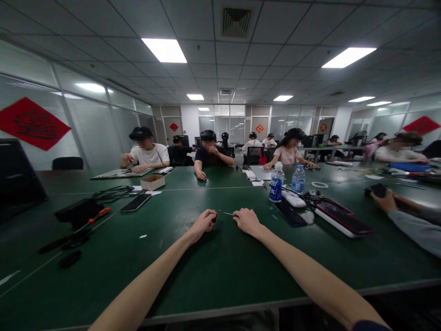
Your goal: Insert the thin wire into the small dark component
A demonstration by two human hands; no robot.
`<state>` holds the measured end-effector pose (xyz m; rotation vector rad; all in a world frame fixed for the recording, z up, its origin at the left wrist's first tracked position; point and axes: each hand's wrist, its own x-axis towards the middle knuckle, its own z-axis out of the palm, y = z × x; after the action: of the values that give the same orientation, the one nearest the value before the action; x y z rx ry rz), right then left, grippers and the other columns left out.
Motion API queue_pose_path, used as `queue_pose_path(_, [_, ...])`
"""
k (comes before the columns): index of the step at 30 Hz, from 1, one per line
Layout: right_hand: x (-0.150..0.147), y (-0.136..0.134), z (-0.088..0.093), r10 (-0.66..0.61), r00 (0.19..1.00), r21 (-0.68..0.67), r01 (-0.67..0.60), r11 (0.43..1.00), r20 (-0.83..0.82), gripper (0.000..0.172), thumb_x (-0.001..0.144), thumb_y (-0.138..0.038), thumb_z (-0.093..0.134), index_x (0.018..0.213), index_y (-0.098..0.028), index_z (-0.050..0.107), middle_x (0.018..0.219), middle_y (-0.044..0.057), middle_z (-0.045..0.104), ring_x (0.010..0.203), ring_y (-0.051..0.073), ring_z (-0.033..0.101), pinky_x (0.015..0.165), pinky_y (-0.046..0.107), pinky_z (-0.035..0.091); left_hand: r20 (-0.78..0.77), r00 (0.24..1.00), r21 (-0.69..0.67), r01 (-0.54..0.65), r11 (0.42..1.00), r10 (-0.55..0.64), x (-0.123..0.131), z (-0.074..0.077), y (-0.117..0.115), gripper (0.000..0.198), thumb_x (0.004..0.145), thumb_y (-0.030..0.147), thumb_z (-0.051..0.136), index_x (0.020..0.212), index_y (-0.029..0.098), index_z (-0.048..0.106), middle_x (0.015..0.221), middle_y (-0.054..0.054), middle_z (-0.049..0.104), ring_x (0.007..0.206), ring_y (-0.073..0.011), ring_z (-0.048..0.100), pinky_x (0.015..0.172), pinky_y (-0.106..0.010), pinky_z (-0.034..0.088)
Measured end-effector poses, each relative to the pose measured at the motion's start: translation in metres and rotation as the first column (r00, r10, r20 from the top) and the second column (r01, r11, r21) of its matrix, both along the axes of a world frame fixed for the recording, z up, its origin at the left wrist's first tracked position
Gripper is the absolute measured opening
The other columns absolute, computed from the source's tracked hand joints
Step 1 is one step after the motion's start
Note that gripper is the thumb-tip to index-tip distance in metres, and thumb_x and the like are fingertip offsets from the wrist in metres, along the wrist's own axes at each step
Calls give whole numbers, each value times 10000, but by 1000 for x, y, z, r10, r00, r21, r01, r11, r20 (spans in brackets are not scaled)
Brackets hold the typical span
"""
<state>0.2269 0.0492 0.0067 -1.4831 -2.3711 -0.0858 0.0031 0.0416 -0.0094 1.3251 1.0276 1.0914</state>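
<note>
My left hand (204, 223) is closed around a small black object (214, 218), mostly covered by the fingers, so its kind does not show. To its right, my right hand (246, 220) pinches a thin, light-coloured stick-like tool (228, 213). The tool's tip points left, toward the black object, with a gap between them. Both hands are low over the green tabletop (213, 276), near the middle of the view.
On the right stand two water bottles (275, 186), beside a dark phone (290, 212) and a red-edged device (344, 218). Leftward lie a phone (136, 202), a small box (153, 183), orange-handled scissors (99, 215) and black cables (112, 194). A co-worker's hands (384, 198) are at far right.
</note>
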Motion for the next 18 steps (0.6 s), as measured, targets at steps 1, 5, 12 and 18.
queue_pose_path(1, [3, 2, 1, -1, 1000, 2, 1, 1000, -2, 327, 911, -411, 394, 1070, -233, 618, 933, 83, 617, 866, 199, 555, 776, 343, 402, 10, 1000, 2, -1, 1000, 1, 0, 0, 0, 334, 747, 443, 561, 944, 184, 485, 562, 65, 388, 407, -41, 327, 401, -161, 190])
queue_pose_path(5, [6, -1, 4, 22, 1000, 21, -22, 1000, -6, 321, 922, -392, 378, 1076, -237, 612, 958, 81, 608, 907, 204, 539, 804, 347, 379, 55, 998, -1, -15, 1000, 15, 0, -5, 6, 323, 756, 450, 555, 923, 191, 459, 543, 74, 371, 387, -34, 309, 396, -159, 165])
queue_pose_path(12, [-14, -23, 10, 268, 963, 65, -267, 961, -3, 319, 925, -387, 381, 1113, -242, 593, 963, 70, 585, 905, 183, 522, 795, 297, 369, 95, 995, 12, -30, 999, 29, -1, -9, 10, 320, 765, 472, 538, 890, 194, 442, 549, 73, 381, 376, -32, 304, 393, -156, 162])
queue_pose_path(18, [-15, -26, 11, 293, 955, 24, -292, 956, -48, 318, 929, -369, 382, 1145, -237, 575, 985, 66, 564, 870, 163, 540, 773, 266, 392, 109, 994, 16, -12, 1000, 10, -3, -9, 9, 299, 779, 466, 517, 878, 193, 446, 568, 65, 387, 387, -33, 314, 394, -155, 174])
